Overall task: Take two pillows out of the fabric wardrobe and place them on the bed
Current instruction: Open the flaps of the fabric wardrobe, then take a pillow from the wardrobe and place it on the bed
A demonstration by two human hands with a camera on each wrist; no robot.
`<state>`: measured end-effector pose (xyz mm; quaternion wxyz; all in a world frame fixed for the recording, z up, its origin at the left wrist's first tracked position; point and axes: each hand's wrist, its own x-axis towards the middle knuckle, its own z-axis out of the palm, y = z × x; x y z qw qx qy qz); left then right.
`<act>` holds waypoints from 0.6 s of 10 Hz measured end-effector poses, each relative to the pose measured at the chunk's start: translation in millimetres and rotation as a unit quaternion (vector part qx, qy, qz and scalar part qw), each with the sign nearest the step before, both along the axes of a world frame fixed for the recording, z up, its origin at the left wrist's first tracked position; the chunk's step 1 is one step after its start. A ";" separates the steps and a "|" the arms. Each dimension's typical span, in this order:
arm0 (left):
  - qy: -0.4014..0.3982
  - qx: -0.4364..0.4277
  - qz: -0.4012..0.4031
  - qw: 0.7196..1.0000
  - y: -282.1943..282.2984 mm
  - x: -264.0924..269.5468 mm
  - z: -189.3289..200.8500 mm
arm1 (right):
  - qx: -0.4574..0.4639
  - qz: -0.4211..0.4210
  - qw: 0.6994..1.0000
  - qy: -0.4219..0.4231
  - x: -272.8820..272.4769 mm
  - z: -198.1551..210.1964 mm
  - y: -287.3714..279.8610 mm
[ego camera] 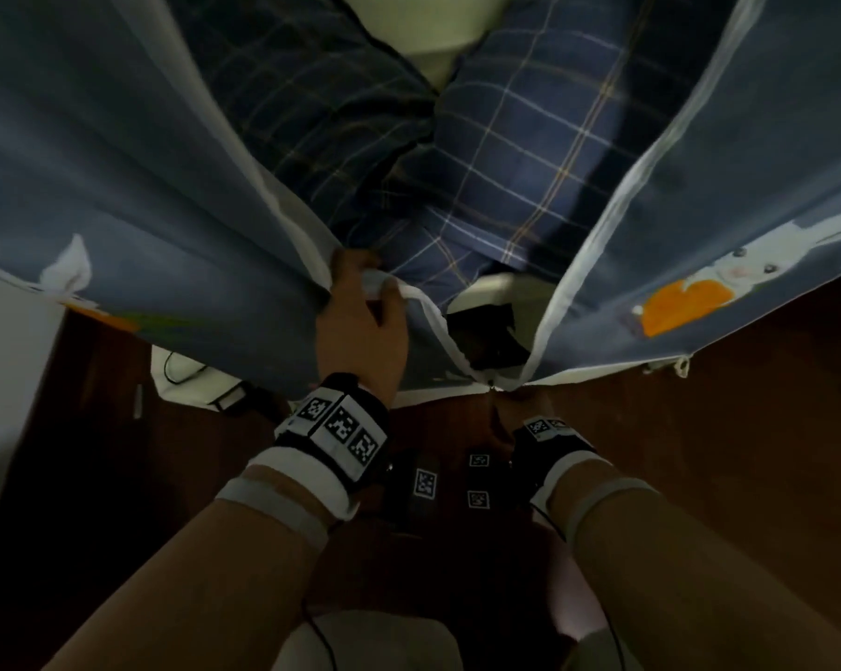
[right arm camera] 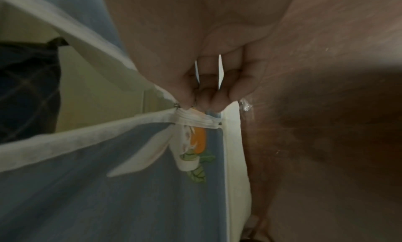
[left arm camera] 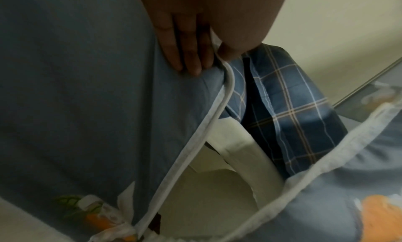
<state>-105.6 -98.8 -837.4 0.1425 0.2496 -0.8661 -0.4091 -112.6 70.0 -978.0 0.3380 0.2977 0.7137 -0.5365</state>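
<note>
The fabric wardrobe's blue-grey cover [ego camera: 118, 186], printed with rabbits and carrots, gapes in a V. Inside stand two blue plaid pillows, a darker left one [ego camera: 321, 113] and a lighter right one [ego camera: 530, 138], also seen as plaid pillow [left arm camera: 289, 97]. My left hand [ego camera: 360, 302] grips the white-trimmed edge of the left flap [left arm camera: 219, 99], fingers [left arm camera: 187, 56] on the outside and thumb inside. My right hand [ego camera: 520, 404] is low at the bottom point of the opening, fingers curled. It pinches the cover where the two white edges meet [right arm camera: 195, 118].
A white shelf edge [left arm camera: 239, 142] lies under the pillows. Dark brown wooden floor [ego camera: 748, 452] spreads below. A white item with a black cable [ego camera: 186, 375] lies on the floor at left, beside a pale wall [ego camera: 2, 380]. Black tagged shapes [ego camera: 426, 481] sit between my wrists.
</note>
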 end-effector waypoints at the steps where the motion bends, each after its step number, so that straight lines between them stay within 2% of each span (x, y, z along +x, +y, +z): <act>1: -0.015 0.025 0.033 0.999 -1.5 5.0 1.8 | -0.054 -0.031 0.998 -0.023 3.5 -0.6 4.3; 2: -0.063 0.110 0.083 0.988 -2.5 13.7 14.9 | -0.097 -0.045 0.993 -0.048 14.2 41.9 12.1; 3: -0.115 0.183 0.110 0.970 12.1 19.2 57.7 | -0.146 -0.087 0.985 -0.040 23.4 115.5 25.0; 4: -0.110 0.304 0.089 0.942 46.0 15.7 122.5 | -0.223 -0.095 0.970 -0.028 26.5 208.2 44.4; 6: -0.077 0.347 -0.024 0.935 110.2 -18.7 284.0 | -0.271 -0.092 0.949 0.132 -0.1 387.0 88.2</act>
